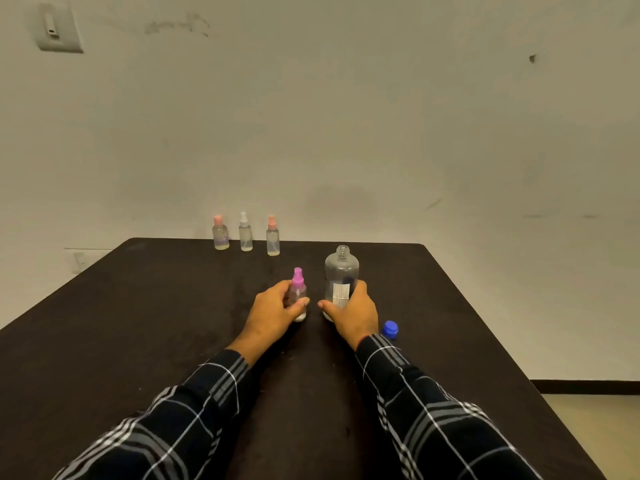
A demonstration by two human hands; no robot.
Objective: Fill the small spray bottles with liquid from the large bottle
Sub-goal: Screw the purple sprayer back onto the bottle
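Note:
A small clear spray bottle with a purple top (298, 287) stands upright on the dark table (138, 306); my left hand (275, 311) grips its body. Just to its right stands the large clear bottle (341, 271), its neck uncapped, and my right hand (351, 315) is wrapped round its lower part. Its blue cap (390, 329) lies on the table right of my right wrist. Three more small spray bottles stand in a row at the far edge: a pink-topped one (220, 233), a white-topped one (245, 236) and another pink-topped one (273, 236).
The table's far edge meets a plain wall. Its right edge drops to the floor (595, 434) at the lower right. A wall switch (57, 27) sits at the upper left.

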